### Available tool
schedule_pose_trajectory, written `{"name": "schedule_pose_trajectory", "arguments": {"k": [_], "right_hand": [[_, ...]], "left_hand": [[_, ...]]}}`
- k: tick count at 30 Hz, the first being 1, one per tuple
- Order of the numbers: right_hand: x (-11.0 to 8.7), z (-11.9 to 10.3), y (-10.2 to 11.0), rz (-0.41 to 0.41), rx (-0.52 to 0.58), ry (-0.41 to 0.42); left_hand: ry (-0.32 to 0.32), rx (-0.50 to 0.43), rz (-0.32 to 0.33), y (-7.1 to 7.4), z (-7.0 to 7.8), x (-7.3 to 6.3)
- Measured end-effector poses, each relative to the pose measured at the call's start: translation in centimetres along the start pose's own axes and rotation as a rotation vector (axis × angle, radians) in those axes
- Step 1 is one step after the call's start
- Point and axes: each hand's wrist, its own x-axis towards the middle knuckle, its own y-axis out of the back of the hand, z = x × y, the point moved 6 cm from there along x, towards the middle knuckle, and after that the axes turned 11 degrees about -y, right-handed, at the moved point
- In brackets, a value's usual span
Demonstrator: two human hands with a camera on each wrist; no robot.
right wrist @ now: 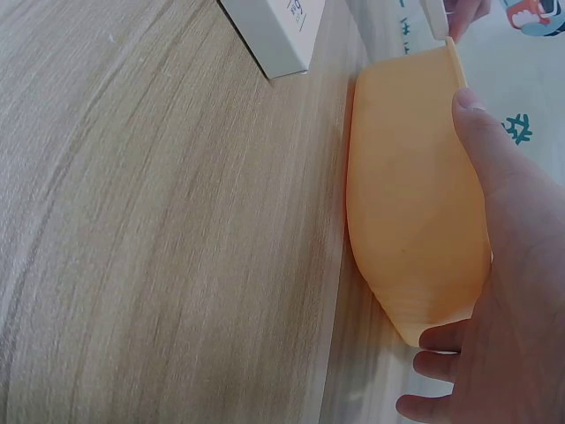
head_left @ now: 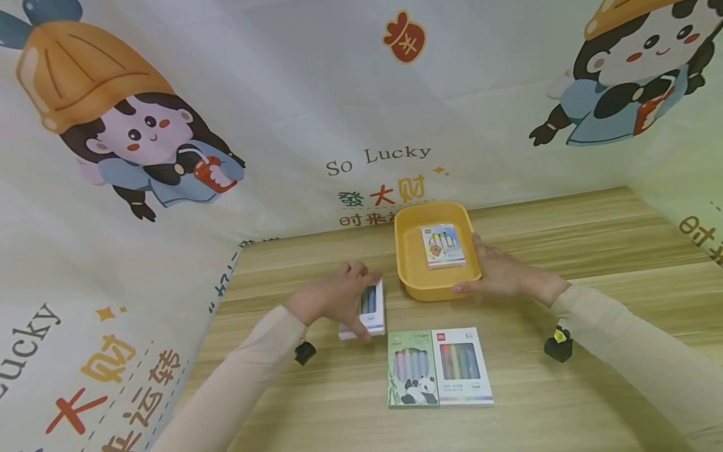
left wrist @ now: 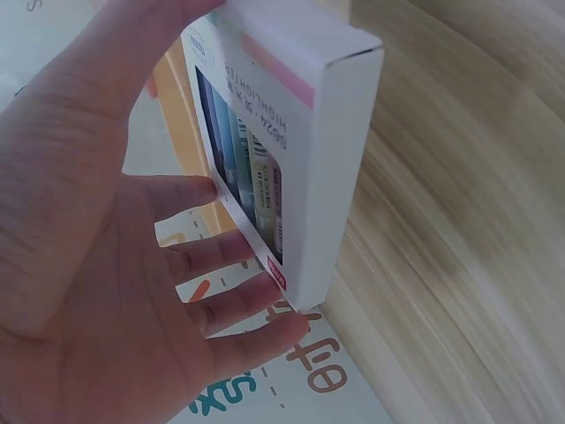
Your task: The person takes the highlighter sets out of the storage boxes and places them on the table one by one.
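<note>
My left hand [head_left: 330, 298] grips a white box of highlighters [head_left: 371, 311] left of the yellow bin [head_left: 432, 292], thumb at its near end and fingers at its far end. In the left wrist view, the box's window [left wrist: 243, 168] shows several coloured pens, and the fingertips lie along its edge. My right hand [head_left: 505, 270] holds the bin at its right side, thumb at the near right corner and fingers along the right rim. A small white box of markers [head_left: 443, 246] with a cartoon picture lies in the bin.
Nearer me, a green panda box of pens [head_left: 413, 370] and a white box of pens [head_left: 463, 367] lie side by side on the wooden table [head_left: 316, 402]. A printed cloth [head_left: 294, 119] rises behind the table and along its sides.
</note>
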Motion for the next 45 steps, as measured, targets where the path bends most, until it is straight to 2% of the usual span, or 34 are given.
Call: {"name": "schedule_pose_trajectory", "arguments": {"k": [13,19,26,34,45], "right_hand": [[-0.2,-0.3,0.3,0.002,-0.006,0.015],[-0.1,-0.1,0.1,0.003,0.001,0.013],[0.0,-0.1,0.0,0.029,0.006,0.05],[-0.1,-0.2,0.1,0.018,0.008,0.035],[-0.3,-0.3,0.2,0.001,-0.014,0.012]], "left_hand": [[-0.03,-0.005,0.028,-0.7,0.4,-1.0],[-0.023,-0.011,0.02,-0.9,0.6,-1.2],[-0.002,-0.009,0.009,-1.5,0.7,-1.4],[-0.039,-0.011,0.014,-2.1,1.3,-1.5],[-0.04,-0.021,0.018,-2.7,1.4,-1.7]]}}
